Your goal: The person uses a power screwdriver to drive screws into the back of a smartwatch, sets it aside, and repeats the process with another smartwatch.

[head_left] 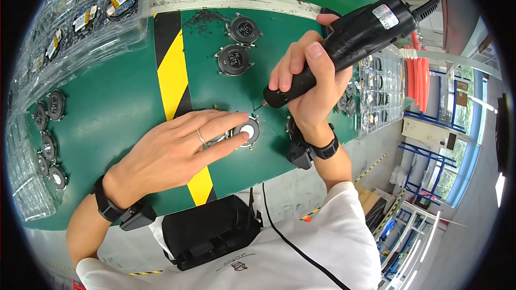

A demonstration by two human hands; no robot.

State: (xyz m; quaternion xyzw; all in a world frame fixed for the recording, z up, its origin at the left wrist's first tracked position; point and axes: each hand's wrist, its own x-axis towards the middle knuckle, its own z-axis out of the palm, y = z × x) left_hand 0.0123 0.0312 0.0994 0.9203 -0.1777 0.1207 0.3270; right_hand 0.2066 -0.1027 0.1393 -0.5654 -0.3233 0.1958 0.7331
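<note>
At the worktop's far left corner, clear plastic trays hold round dark boards with silver-and-yellow parts; a clear tray by its right edge holds dark round pieces. Toward the near edge, a round watch case, dark-rimmed with a white centre, lies under the left hand's slightly parted fingers, any pinch hidden. The right hand's fingers wrap a black electric screwdriver.
</note>
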